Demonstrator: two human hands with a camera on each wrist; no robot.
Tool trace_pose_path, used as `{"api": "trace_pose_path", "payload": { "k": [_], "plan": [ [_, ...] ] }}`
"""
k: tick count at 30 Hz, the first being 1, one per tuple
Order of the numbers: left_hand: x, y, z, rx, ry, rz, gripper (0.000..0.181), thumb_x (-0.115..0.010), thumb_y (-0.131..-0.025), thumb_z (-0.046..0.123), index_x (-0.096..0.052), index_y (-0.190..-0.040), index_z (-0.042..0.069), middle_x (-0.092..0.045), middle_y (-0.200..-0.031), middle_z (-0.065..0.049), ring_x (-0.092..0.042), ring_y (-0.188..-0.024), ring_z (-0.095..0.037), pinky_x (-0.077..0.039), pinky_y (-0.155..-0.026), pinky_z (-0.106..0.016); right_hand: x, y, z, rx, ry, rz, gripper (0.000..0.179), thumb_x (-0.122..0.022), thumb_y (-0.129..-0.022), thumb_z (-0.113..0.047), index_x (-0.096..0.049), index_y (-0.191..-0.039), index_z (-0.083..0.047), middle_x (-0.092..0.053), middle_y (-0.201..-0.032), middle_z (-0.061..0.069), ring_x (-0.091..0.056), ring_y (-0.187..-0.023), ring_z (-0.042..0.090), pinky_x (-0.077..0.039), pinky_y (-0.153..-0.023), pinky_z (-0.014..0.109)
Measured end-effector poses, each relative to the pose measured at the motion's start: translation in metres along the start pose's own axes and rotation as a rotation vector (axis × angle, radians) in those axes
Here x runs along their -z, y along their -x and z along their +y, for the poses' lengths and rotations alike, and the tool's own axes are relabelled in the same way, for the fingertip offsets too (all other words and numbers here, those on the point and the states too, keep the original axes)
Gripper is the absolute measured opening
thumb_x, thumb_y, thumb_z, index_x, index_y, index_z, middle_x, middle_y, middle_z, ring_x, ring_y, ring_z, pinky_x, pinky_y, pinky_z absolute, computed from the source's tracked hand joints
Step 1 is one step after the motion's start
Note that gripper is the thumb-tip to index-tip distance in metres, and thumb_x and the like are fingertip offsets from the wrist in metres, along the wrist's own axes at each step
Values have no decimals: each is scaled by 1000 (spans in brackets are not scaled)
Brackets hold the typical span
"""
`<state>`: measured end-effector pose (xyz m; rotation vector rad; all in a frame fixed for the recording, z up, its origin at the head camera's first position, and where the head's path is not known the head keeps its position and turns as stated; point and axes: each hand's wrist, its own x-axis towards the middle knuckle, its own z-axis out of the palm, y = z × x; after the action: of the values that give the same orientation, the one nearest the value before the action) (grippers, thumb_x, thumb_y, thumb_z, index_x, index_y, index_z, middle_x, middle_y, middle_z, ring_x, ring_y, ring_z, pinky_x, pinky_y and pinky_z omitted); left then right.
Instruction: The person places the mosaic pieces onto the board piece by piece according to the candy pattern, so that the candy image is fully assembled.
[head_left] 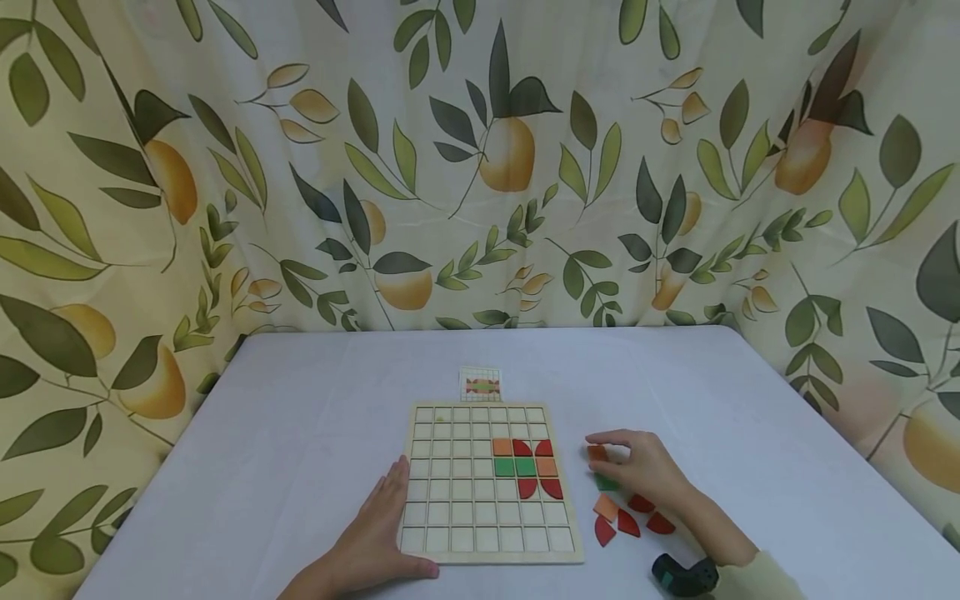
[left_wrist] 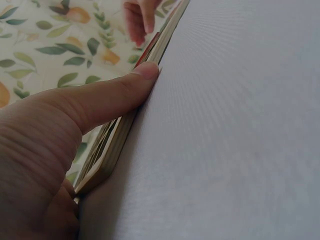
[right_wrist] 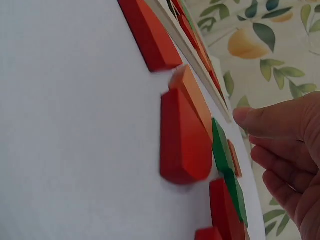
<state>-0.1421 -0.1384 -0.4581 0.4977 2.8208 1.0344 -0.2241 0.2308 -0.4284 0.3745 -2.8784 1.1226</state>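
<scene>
My left hand [head_left: 372, 529] rests at the near left corner of a square wooden grid board [head_left: 457, 557]. Its fairly straight fingers lie along the left side, and the thumb [left_wrist: 112, 97] presses the near edge. On the board's right half sit green squares [head_left: 504, 467], orange squares [head_left: 502, 447] and several red quarter-round blocks [head_left: 527, 488]. Right of the board, my right hand [head_left: 648, 468] hovers over an orange block [head_left: 597, 452], thumb and fingers apart. In the right wrist view that orange block [right_wrist: 234, 158] lies on the table below the fingers, beside green blocks [right_wrist: 222, 146].
Loose red blocks [head_left: 627, 522] and another orange block [head_left: 605, 507] lie nearer me, right of the board. A small pattern card [head_left: 480, 384] lies beyond the board's far edge. A black device [head_left: 684, 575] sits by the right forearm. A leaf-patterned curtain [head_left: 450, 250] hangs behind the white table [head_left: 315, 417].
</scene>
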Motion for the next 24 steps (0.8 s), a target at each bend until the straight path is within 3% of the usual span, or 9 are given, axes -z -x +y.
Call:
{"api": "trace_pose_path", "payload": {
  "k": [4, 14, 24],
  "plan": [
    [0, 0, -1, -6, -4, 1, 137, -74, -52, 69, -5, -145, -5, -6, -151, -18, -4, -138, -27, -7, -108, -48, 3, -1, 6, -32, 2, -5, 35, -77, -75, -20, -69, -108, -10, -65, -109, 8, -52, -111, 33, -45, -87, 50],
    [0, -1, -1, -12, -2, 1, 137, -73, -52, 69, -6, -144, -6, -7, -151, -18, -4, -138, -28, -8, -108, -48, 9, -5, 22, 4, -46, -45, 35, -76, -76, -20, -69, -107, -7, -66, -106, 5, -54, -108, 30, -45, -88, 47],
    [-1, -1, -2, -14, -2, 2, 138, -73, -51, 69, -4, -144, -6, -6, -151, -18, -3, -138, -28, -7, -108, -48, 12, -8, 24, 23, -78, -105, 30, -72, -79, -14, -68, -108, -4, -66, -106, 7, -56, -106, 30, -47, -86, 44]
  ]
}}
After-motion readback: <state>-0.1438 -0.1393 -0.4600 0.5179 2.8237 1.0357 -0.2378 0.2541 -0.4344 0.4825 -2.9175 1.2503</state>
